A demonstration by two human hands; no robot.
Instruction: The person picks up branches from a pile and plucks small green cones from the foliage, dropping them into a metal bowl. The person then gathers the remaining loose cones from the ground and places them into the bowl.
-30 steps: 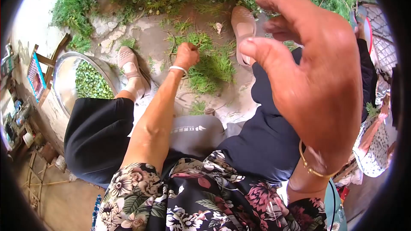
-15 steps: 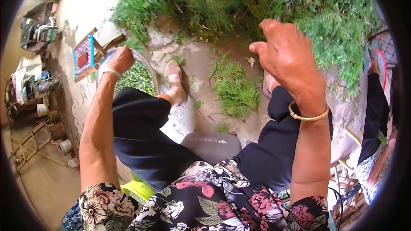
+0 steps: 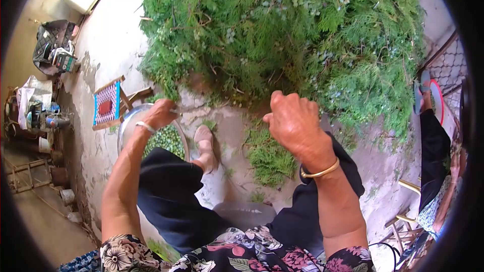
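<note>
A wide metal basin (image 3: pixel 121 138) holding many small green berries (image 3: pixel 165 142) stands on the ground to the left. Over its upper right rim is my left hand (image 3: pixel 160 113), its fingers curled; whatever they may pinch is too small to make out. My right hand (image 3: pixel 295 123), with a gold bangle above the wrist, is in the air in front of the large heap of green branches (image 3: pixel 282 35). Its fingers are bent into a loose fist, and what they hold, if anything, is hidden. Below, between my feet, lies a small pile of green sprigs (image 3: pixel 269 158).
A small woven stool (image 3: pixel 107 105) stands left of the basin. Vehicles (image 3: pixel 55 53) line the left wall. At the far right another person's dark-trousered leg (image 3: pixel 434 146) and arm show, near a wooden chair frame (image 3: pixel 403 231).
The view has tilted up and shows more of the heap. My right hand has moved left and inward; my left hand has shifted right along the basin's rim.
</note>
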